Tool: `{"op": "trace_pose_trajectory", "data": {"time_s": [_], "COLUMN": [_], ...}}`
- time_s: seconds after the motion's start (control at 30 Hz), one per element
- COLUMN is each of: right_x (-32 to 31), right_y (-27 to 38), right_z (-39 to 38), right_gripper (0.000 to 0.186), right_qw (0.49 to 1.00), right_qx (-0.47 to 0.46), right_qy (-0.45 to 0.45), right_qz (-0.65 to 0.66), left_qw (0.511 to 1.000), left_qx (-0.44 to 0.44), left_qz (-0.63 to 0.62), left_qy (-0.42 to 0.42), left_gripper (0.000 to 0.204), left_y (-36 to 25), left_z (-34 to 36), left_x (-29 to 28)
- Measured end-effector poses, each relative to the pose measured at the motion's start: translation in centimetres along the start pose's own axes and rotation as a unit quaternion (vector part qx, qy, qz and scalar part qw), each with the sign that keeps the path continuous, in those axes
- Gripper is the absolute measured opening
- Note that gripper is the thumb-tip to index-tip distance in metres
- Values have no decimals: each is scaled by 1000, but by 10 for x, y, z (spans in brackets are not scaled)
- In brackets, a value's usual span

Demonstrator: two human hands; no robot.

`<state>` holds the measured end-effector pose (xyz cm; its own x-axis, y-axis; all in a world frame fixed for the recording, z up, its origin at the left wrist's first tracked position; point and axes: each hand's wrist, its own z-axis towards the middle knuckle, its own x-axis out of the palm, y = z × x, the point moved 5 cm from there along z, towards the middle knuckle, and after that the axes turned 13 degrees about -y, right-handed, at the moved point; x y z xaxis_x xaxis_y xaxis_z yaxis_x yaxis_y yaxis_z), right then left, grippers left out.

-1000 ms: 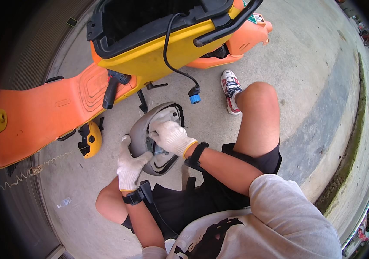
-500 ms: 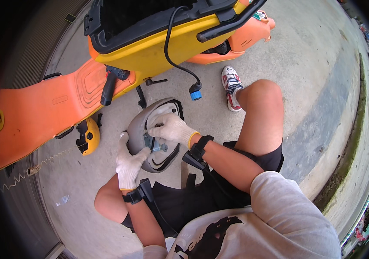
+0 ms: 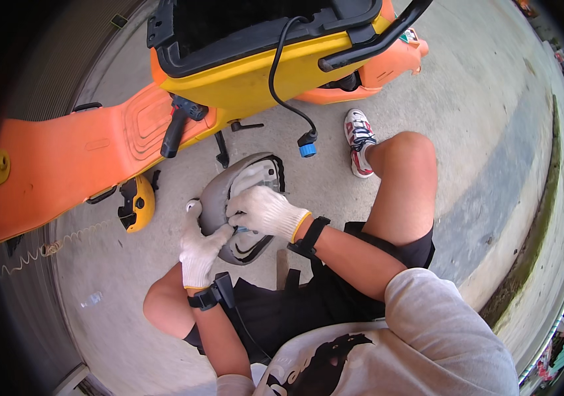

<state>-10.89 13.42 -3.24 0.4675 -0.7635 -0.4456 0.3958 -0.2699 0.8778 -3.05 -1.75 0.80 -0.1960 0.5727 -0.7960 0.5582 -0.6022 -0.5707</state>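
Observation:
An overturned grey scooter seat (image 3: 213,198) stands tilted on the ground in front of me, its pale underside and black edge seal facing up toward the right. My gloved left hand (image 3: 199,245) grips the near left end, thumb over the rim and fingers along the outer shell. Over the underside, my gloved right hand (image 3: 265,212) has its fingers bent together near the left thumb. Whatever those fingertips hold is hidden. Most of the blue-grey metal bracket there is covered by the right hand.
An orange and yellow scooter (image 3: 229,86) stands just beyond, a cordless drill (image 3: 179,125) lying on its footboard. A black cable with a blue connector (image 3: 307,150) hangs from it. A yellow helmet-like shell (image 3: 139,204), a coiled hose (image 3: 51,249) and a plastic bottle (image 3: 92,299) are at left.
My right hand has turned and shifted slightly right, now covering most of the bracket. My left hand keeps its grip. The whole view has shifted a little.

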Motion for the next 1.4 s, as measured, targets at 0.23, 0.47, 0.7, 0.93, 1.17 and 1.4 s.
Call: {"op": "trace_pose_trajectory", "data": {"time_s": [0.23,0.47,0.7,0.93,1.17,1.4], "right_x": [3,3,9,7,13,21], "right_y": [-26,-41,-44,-21,-27,-26], "right_z": [-6,-7,-9,-2,-5,-4], "right_gripper": [23,26,25,36,34,39], "right_qw": [990,968,929,980,980,983], "right_qx": [134,228,311,186,185,171], "right_qy": [-28,-70,-46,-21,-14,-20], "right_qz": [30,80,194,61,68,59], "left_qw": [997,999,990,973,974,969], "left_qx": [62,20,-2,32,16,26], "left_qz": [15,34,140,198,195,211], "left_qy": [-51,-37,-14,-116,-115,-123], "left_gripper": [76,84,107,112,105,103], "left_y": [23,5,-3,3,5,0], "left_z": [1,-3,-6,-10,-8,-6], "left_x": [2,-1,14,33,39,39]}}
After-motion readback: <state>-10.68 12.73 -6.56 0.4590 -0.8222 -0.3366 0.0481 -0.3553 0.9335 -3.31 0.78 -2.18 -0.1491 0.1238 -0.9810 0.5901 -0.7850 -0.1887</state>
